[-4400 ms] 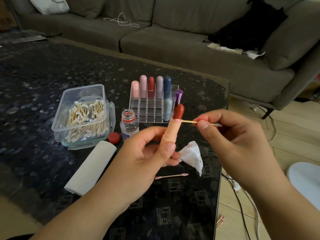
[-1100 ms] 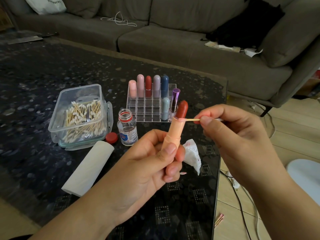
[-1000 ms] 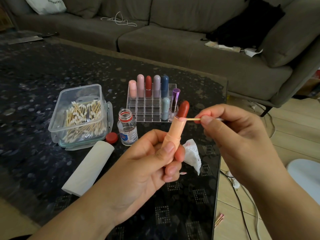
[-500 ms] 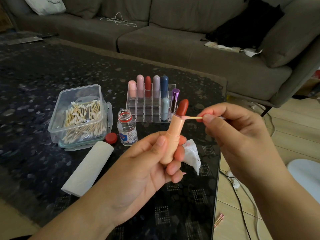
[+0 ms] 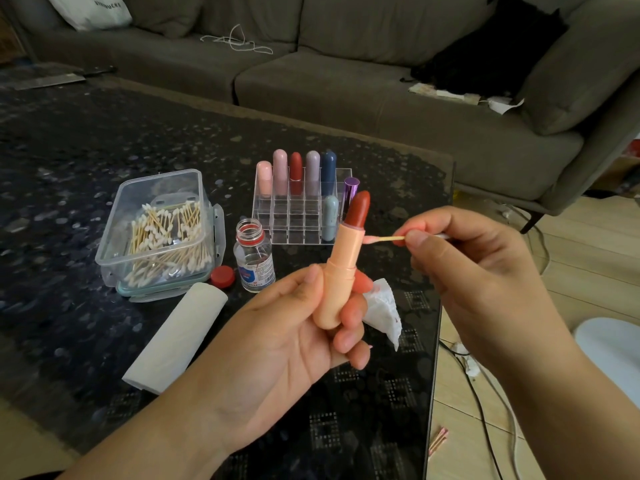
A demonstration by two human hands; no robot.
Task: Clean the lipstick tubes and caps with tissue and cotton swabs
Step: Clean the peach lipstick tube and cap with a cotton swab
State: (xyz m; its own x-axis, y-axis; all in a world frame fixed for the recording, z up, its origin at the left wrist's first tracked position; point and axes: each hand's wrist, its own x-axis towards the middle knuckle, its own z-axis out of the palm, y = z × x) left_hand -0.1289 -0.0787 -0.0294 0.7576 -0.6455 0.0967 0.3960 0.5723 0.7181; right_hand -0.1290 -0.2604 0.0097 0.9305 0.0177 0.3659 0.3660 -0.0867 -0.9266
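left hand (image 5: 277, 344) is gripping the peach lipstick tube (image 5: 341, 271) upright above the desk (image 5: 86, 161), red stick raised | right hand (image 5: 474, 271) is pinching a cotton swab (image 5: 382, 239), pink tip touching the tube's rim | crumpled tissue (image 5: 384, 310) is lying just behind
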